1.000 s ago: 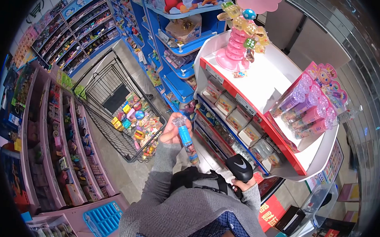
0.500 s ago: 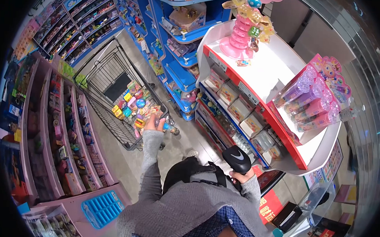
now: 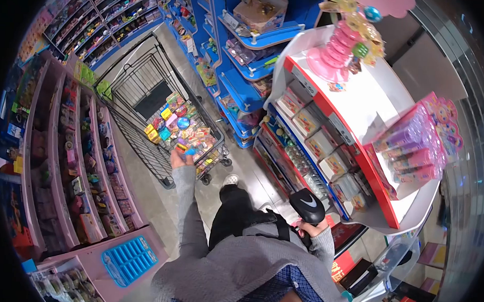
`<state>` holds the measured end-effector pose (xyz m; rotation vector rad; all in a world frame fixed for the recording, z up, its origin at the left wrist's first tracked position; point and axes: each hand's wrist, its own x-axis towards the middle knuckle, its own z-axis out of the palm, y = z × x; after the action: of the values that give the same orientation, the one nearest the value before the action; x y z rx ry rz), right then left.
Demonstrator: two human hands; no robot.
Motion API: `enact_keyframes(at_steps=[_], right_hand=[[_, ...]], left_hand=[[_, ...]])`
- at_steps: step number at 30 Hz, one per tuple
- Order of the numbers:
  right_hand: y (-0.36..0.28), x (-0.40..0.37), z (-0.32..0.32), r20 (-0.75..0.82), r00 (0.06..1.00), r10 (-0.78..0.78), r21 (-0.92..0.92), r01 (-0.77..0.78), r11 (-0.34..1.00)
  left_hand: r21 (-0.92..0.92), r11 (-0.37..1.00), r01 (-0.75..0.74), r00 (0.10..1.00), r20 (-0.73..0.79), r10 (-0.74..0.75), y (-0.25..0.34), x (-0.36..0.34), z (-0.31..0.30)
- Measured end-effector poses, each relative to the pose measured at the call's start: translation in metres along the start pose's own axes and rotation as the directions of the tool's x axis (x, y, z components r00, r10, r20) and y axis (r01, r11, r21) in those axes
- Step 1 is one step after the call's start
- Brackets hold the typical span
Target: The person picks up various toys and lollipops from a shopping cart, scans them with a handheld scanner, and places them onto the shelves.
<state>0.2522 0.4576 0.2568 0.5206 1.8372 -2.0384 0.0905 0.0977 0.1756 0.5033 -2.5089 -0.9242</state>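
Observation:
My right hand (image 3: 313, 228) is wrapped around the grip of a black handheld barcode scanner (image 3: 307, 207), its head pointing up and away from me. My left hand (image 3: 182, 160) is over the near end of a black wire shopping cart (image 3: 123, 86), its fingers closed. A small blue and colourful item (image 3: 190, 152) shows at the fingertips, too small to name. The cart's near end holds a heap of brightly wrapped packets (image 3: 199, 135). Among them are a blue round thing (image 3: 183, 122) and several yellow pieces (image 3: 152, 134).
Pink shelves of small goods (image 3: 84, 171) run along the left, with a blue tray (image 3: 129, 260) on a ledge below. At right stands a white and red display counter (image 3: 360, 172) bearing a pink candy stand (image 3: 335, 55) and a box of tubes (image 3: 410, 142). Blue shelves (image 3: 244, 92) rise behind.
My left hand has moved left, from the cart's near right corner to the heap's near edge, and its fingers have closed in. The scanner stays in my right hand. The view has shifted slightly.

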Motion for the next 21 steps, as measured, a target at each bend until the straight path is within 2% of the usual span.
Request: enact_keyframes(at_steps=[2, 3, 6, 7, 9, 12, 17, 19, 20, 21], right_hand=[[-0.004, 0.008, 0.009, -0.007, 1.0, 0.0, 0.019, 0.0, 1.0], [-0.007, 0.014, 0.016, -0.015, 1.0, -0.009, 0.045, 0.01, 0.999], [-0.019, 0.041, 0.039, -0.028, 0.998, 0.059, 0.014, -0.058, 0.998], [-0.02, 0.051, 0.047, -0.016, 0.996, 0.093, 0.006, -0.093, 0.996], [-0.026, 0.071, 0.073, -0.038, 0.993, 0.113, 0.014, -0.113, 0.994], [-0.05, 0.097, 0.118, 0.032, 0.991, 0.13, 0.02, -0.13, 0.991], [-0.057, 0.117, 0.165, -0.025, 0.983, 0.18, -0.059, -0.182, 0.982], [-0.06, 0.122, 0.169, -0.005, 0.978, 0.207, -0.023, -0.207, 0.978], [-0.057, 0.124, 0.168, -0.018, 0.979, 0.203, -0.028, -0.204, 0.979], [-0.062, 0.127, 0.17, -0.021, 0.976, 0.218, -0.025, -0.218, 0.976]], left_hand=[[0.028, 0.992, 0.119, 0.992, -0.043, -0.118, -0.017, 0.021, 0.004], [0.029, 0.992, 0.127, 0.991, -0.037, -0.126, -0.035, 0.03, 0.011], [-0.026, 0.912, 0.409, 0.912, 0.033, -0.408, -0.075, 0.061, 0.029], [-0.023, 0.909, 0.415, 0.909, 0.037, -0.414, -0.103, 0.07, 0.044], [-0.011, 0.819, 0.574, 0.809, 0.161, -0.565, -0.182, 0.082, 0.09], [-0.033, 0.839, 0.543, 0.825, 0.208, -0.526, -0.222, 0.085, 0.12], [-0.087, 0.874, 0.478, 0.846, 0.316, -0.43, -0.246, 0.084, 0.148], [0.225, 0.784, 0.579, 0.681, 0.395, -0.617, -0.241, 0.087, 0.143], [-0.04, 0.789, 0.613, 0.721, 0.438, -0.538, -0.2, 0.093, 0.119], [-0.031, 0.786, 0.617, 0.711, 0.449, -0.541, -0.213, 0.091, 0.126]])
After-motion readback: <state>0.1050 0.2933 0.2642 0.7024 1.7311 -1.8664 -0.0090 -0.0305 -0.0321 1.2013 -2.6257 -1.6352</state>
